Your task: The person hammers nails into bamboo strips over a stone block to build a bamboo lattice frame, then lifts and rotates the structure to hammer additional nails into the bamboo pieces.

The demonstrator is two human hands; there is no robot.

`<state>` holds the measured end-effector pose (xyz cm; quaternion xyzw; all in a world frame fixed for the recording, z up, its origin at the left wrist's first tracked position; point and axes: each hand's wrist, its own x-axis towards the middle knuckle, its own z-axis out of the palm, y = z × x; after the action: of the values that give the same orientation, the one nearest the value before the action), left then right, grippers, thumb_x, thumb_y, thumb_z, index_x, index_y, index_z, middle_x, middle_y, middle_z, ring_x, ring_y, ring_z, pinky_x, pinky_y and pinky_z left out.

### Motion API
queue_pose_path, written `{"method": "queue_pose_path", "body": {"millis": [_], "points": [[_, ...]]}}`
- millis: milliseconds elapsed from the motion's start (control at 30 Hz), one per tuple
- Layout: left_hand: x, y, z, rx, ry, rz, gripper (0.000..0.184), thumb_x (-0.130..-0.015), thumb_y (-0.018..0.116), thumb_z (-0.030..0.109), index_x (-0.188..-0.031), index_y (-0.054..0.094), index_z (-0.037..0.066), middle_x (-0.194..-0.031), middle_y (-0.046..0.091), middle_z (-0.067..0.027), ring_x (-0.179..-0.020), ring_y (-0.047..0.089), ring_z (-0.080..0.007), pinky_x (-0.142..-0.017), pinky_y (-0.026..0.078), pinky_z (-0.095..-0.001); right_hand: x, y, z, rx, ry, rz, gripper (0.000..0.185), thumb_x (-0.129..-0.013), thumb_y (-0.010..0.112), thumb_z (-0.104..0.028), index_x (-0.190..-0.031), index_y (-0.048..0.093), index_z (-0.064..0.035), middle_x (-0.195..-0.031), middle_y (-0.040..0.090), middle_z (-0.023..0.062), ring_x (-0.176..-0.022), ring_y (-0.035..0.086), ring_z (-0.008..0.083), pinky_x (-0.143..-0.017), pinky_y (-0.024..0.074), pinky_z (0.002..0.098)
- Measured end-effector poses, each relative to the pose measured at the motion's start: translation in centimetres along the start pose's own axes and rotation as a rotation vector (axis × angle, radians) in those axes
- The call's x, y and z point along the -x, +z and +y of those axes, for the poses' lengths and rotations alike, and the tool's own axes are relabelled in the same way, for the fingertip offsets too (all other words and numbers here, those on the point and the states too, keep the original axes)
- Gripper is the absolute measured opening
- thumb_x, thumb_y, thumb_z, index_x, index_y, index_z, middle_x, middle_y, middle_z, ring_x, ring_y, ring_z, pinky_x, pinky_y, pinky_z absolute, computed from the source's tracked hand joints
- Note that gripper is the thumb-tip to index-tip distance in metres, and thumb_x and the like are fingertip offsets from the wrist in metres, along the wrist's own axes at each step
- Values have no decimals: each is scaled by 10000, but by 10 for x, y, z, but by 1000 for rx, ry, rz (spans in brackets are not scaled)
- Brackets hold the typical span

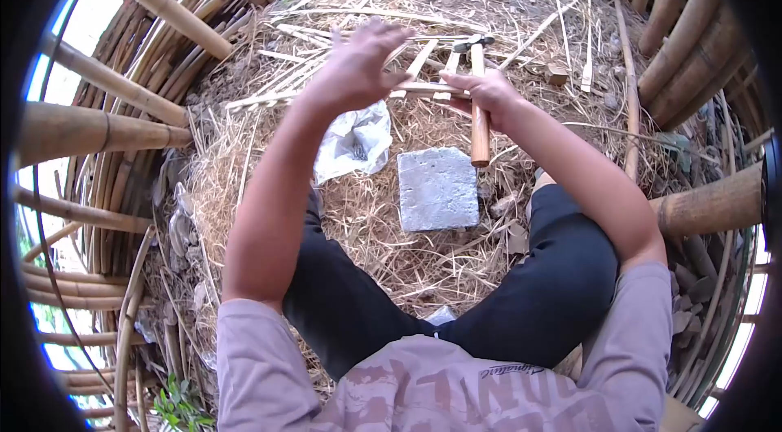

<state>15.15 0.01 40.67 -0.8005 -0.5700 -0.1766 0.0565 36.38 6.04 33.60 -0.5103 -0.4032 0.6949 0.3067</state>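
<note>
My left hand is raised above the bamboo strips, its fingers apart and holding nothing that I can see. My right hand is closed on a hammer; the wooden handle points back toward me and the metal head lies at the far end. A thin bamboo strip runs from the right thumb and fingers toward the left hand. Whether the right hand also pinches it I cannot tell. Below the hands sits a squarish grey stone block, with an open white plastic bag to its left holding small dark pieces, perhaps nails.
Split bamboo strips lie scattered across the straw-covered ground. A small wooden block rests at the right. Bamboo poles stand on the left side, and thick bamboo stems on the right. My bent legs flank the stone.
</note>
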Motion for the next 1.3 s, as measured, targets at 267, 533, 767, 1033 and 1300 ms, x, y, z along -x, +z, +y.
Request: {"method": "queue_pose_path", "body": {"millis": [267,533,767,1033,1300], "points": [[86,-1,-106,1336,-1179,595,107,-998,577,181,-956,563,84,-821,588,-43,-669,546,-159,-662,518,-330,-10,-5,-9,-311,40,-17,333,-900,794,-165,-1042,589,56,-1025,629,145,-815,699,193,-639,671,232],[57,49,-108,1755,-1054,215,205,-993,584,69,-1188,545,19,-1203,631,-110,-1176,630,-245,-1004,528,-466,-23,-13,-2,-265,11,8,382,-945,753,-220,-1130,572,61,-1048,668,155,-869,755,238,-575,629,154],[56,60,-104,1806,-864,303,177,-985,640,57,-1153,584,40,-1148,666,-94,-1177,633,-254,-1093,497,-502,-16,-14,-8,-224,-6,1,393,-987,692,-218,-1190,536,81,-1104,667,204,-887,756,242,-520,608,128],[54,54,-92,1756,-703,165,129,-970,681,80,-1079,650,19,-1087,675,-79,-1056,642,-188,-1002,535,-394,-7,-10,-14,-260,-20,-30,348,-996,675,-184,-1173,523,74,-1126,656,225,-912,753,273,-539,627,137],[48,74,-92,1728,-957,290,42,-992,612,67,-1030,602,51,-1041,645,-66,-1012,620,-194,-912,515,-407,-9,-9,-1,-191,-27,15,356,-990,689,-191,-1174,526,66,-1104,667,192,-884,757,244,-518,601,130]]}}
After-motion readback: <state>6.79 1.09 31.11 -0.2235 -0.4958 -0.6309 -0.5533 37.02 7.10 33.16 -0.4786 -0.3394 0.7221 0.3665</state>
